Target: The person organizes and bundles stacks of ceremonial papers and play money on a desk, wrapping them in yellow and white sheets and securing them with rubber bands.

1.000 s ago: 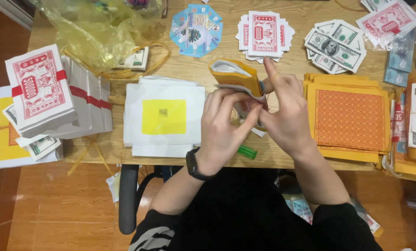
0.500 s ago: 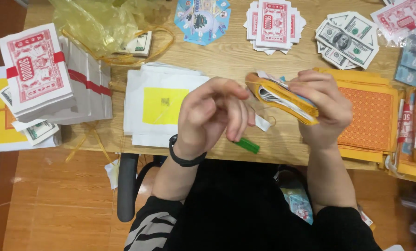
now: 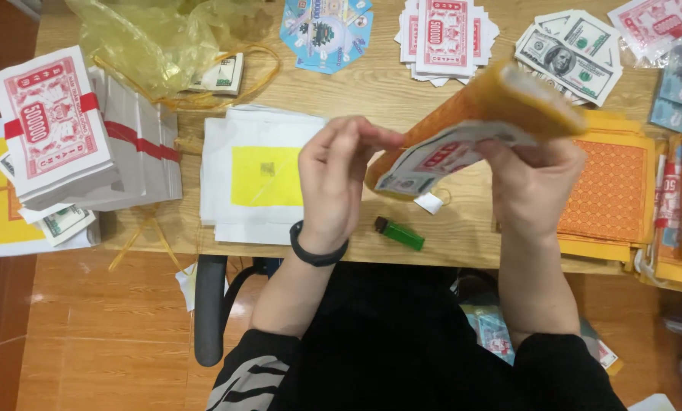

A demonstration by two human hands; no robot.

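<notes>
Fingers (image 3: 535, 156) of our right hand (image 3: 535, 186) curl under and around a thick orange-wrapped bundle of paper notes (image 3: 478, 125), gripping it from below and holding it tilted in the air above the tabletop (image 3: 371, 87). Our left hand (image 3: 337, 175), with a black band (image 3: 318, 251) at the wrist, meets the bundle's lower end; its fingertips are drawn together and pinch the bundle's near corner.

Below the bundle, on the tabletop, lie a small white tag (image 3: 430, 202) and, near the front edge, a green lighter (image 3: 400, 234). Just left of our left hand sits a flat stack of white sheets with a yellow square in the middle (image 3: 261, 179). Farther left stand tall white paper blocks with red bands (image 3: 139, 148), topped by a red-and-white printed note packet (image 3: 52, 125). At the back left is a crumpled yellow plastic bag (image 3: 147, 38), with a small bundle of green banknotes (image 3: 223, 74) beside it. Along the back edge lie a round blue printed paper (image 3: 326, 30), a fanned pile of red-and-white notes (image 3: 444, 38) and a fan of green banknotes (image 3: 569, 61). Under our right hand rests a stack of orange patterned sheets (image 3: 611, 190).
</notes>
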